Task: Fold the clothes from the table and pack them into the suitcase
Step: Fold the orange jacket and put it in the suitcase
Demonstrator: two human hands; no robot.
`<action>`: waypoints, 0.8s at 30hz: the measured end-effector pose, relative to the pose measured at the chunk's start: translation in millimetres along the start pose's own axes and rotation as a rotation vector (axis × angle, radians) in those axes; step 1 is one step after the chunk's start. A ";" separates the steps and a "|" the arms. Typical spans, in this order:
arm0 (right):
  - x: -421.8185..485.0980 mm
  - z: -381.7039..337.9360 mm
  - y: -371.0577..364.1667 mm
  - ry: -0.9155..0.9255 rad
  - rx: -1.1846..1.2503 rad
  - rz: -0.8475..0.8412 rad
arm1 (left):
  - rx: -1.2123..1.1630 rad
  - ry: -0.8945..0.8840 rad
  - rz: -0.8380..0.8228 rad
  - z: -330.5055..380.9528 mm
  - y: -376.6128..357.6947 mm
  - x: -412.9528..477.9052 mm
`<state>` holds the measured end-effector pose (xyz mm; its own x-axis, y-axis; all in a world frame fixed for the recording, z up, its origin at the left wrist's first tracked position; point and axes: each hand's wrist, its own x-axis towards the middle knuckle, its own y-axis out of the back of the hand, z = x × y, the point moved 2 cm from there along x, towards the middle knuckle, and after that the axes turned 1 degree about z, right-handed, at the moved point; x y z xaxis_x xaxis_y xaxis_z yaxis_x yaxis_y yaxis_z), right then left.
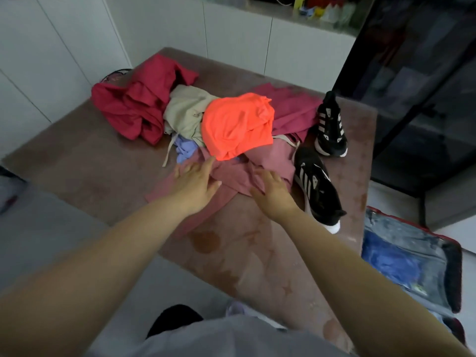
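Suitcase (452,274) cut off, blurred contents (394,258) perhaps clothes

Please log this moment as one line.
step: fold not begun | left hand: open, at pink garment | right hand: open, same garment | suitcase: open, beside table

Both hands (198,180) (273,193) rest flat on the pink garment (237,176).

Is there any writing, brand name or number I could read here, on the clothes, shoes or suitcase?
No readable text anywhere.
Clothes: plain, no print showing.
Far shoe and near shoe: white stripes only, no legible word.
Suitcase: small green mark inside, too blurred to read.
Things on the back counter: too blurred to read.
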<state>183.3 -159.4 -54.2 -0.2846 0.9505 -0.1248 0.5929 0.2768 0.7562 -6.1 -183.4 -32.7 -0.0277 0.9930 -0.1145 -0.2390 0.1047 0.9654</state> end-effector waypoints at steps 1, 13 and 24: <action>12.7 -3.1 0.8 0.007 -0.015 0.006 | 0.016 -0.018 -0.006 -3.1 2.8 10.8; 131.9 -4.6 18.5 -0.340 -0.121 0.225 | 0.075 -0.364 -0.026 -4.1 26.7 168.5; 149.1 -23.2 -16.5 -0.347 -0.079 0.509 | -0.058 -0.482 -0.067 -10.1 -10.2 243.3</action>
<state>113.5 -25.5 -70.4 0.2891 0.9545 0.0726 0.5286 -0.2224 0.8192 -20.2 56.6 -72.8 0.4389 0.8976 -0.0406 -0.2794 0.1793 0.9433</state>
